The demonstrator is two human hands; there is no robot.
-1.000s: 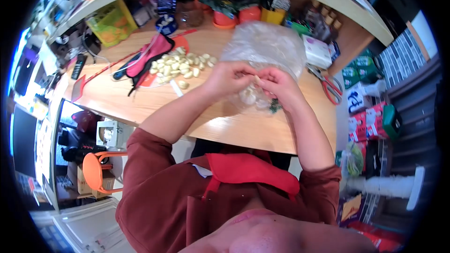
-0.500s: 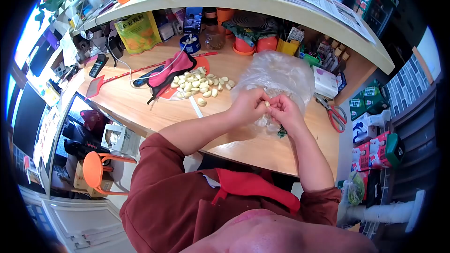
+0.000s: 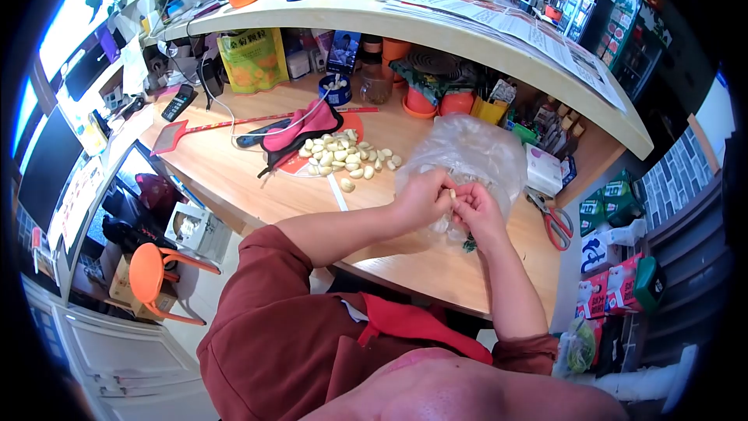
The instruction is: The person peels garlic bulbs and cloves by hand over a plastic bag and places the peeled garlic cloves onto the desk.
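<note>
My left hand [image 3: 425, 198] and my right hand [image 3: 478, 209] meet over the front of a clear plastic bag [image 3: 477, 143], fingertips pinched together. Between them is a small pale garlic clove [image 3: 453, 196], gripped by both hands. Whitish pieces, partly hidden by my hands, show inside and in front of the bag. To the left lies a heap of peeled garlic cloves [image 3: 336, 154], partly on an orange round mat [image 3: 352, 122]. A pink and black cloth item [image 3: 300, 131] rests beside the heap.
Red-handled scissors [image 3: 558, 228] lie right of the bag. A red fly swatter [image 3: 169, 137] and a black handset [image 3: 180, 102] are at the left. Behind stand a blue tin [image 3: 336, 91], a glass jar [image 3: 375, 86] and a yellow pouch [image 3: 253, 61], under a raised counter [image 3: 335, 6].
The camera view has tilted up, so the table things sit lower in the picture. My hands stay together at the bag with the clove, fingers shifted only slightly.
</note>
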